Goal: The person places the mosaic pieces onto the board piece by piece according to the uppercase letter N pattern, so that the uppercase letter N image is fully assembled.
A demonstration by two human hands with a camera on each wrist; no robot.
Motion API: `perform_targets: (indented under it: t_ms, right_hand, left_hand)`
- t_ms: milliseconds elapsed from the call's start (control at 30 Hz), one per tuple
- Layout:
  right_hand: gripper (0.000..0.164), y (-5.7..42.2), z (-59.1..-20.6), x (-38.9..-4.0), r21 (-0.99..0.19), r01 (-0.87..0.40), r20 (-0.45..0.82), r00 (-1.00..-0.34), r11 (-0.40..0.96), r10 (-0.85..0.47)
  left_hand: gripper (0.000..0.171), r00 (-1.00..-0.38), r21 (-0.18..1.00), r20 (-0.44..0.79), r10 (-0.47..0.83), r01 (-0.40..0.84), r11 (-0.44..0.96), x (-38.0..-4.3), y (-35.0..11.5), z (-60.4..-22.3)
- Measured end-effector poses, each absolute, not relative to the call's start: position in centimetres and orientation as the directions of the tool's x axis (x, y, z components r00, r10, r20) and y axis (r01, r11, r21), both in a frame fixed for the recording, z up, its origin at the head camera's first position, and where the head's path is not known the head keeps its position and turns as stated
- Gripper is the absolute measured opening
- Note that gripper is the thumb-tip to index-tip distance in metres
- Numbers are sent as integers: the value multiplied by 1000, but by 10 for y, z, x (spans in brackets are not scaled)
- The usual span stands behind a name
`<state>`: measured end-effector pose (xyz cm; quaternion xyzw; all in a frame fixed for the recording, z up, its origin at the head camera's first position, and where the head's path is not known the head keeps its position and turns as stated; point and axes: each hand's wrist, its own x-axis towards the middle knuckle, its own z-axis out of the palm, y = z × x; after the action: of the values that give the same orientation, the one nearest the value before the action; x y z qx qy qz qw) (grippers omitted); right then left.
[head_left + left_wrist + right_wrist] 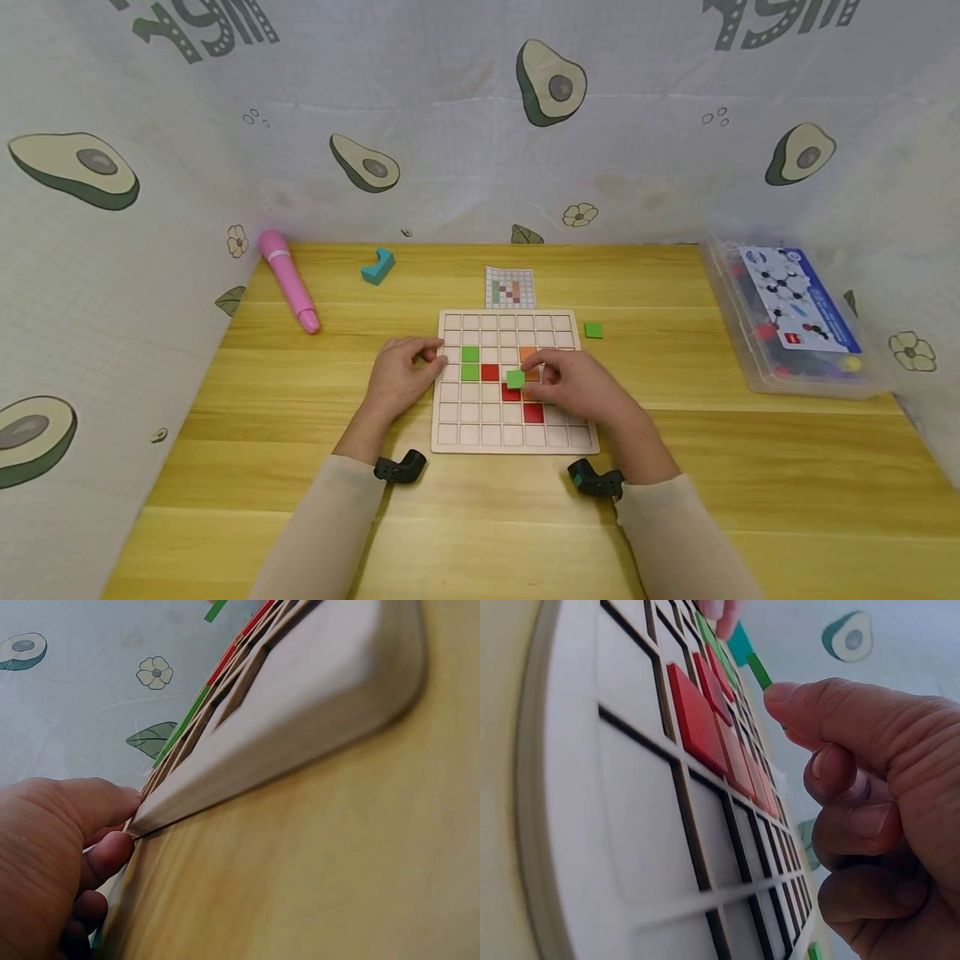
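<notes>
A pale wooden grid board (480,435) lies flat on the table. At its left edge my left hand (401,375) holds the rim between thumb and bent finger, as the left wrist view also shows. My right hand (581,385) pinches a green square tile (515,380) just above the board's middle. Two green tiles (470,363) sit in cells at the left, one above the other. Red tiles (533,413) step diagonally down to the right. Orange tiles (528,354) stand in a column, partly hidden by my right fingers.
A loose green tile (593,331) lies right of the board. Behind it is a printed pattern card (510,287). Farther out are a pink microphone-shaped object (288,282), a teal curved block (378,267) and a clear plastic box (798,312) of parts.
</notes>
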<state>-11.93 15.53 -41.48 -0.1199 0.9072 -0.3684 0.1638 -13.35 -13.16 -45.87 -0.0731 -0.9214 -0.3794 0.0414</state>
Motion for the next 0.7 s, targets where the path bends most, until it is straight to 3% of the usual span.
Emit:
perform_targets:
  t_ms: [700]
  right_hand:
    - [17,112,-415,-113,-604,-270,-157,-882,750,-444]
  left_hand:
    - [28,-989,699,114,95,147,700,-133,-131,-459]
